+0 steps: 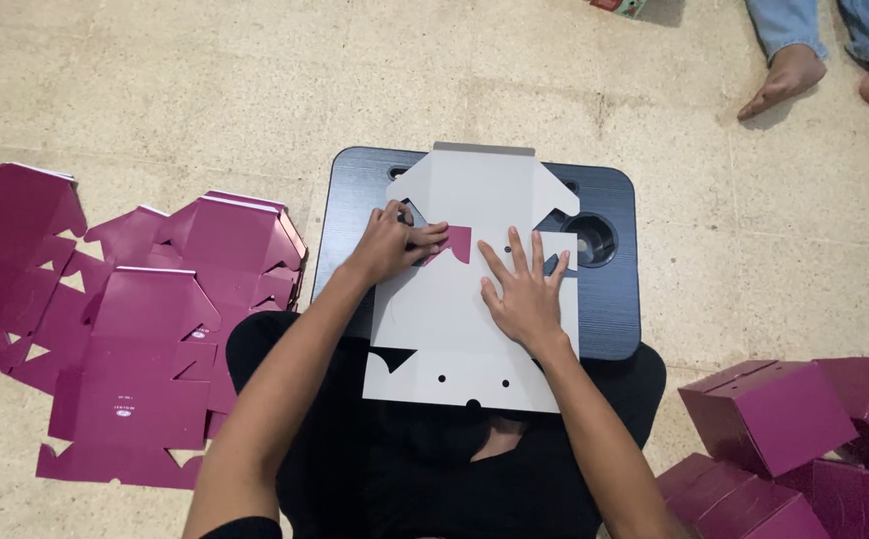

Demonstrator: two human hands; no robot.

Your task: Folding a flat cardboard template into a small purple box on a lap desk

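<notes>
Cardboard box blank (454, 329), white side up, lies flat on the dark lap surface (609, 299) in front of me, and its near edge hangs over my crossed legs toward 6 o'clock. I keep it white side up, I think, because the flaps fold inward and the magenta colour must stay outside.

My right hand (526, 289) is laid flat on the middle of the sheet with its fingers spread wide. In my judgement this holds the sheet down so it does not slide while the other hand works. My left hand (389, 243), at about 10 o'clock from the right one, has its fingers pressed together on a small flap (457, 243), which is turned over so that its magenta side shows.

At 9 o'clock on the floor is a loose stack of flat magenta blanks (145, 329), within reach of the left arm. At 4 o'clock the finished magenta boxes (794, 429) are piled together. At 1 o'clock, well apart, I see the bare feet of another person (789, 78).
</notes>
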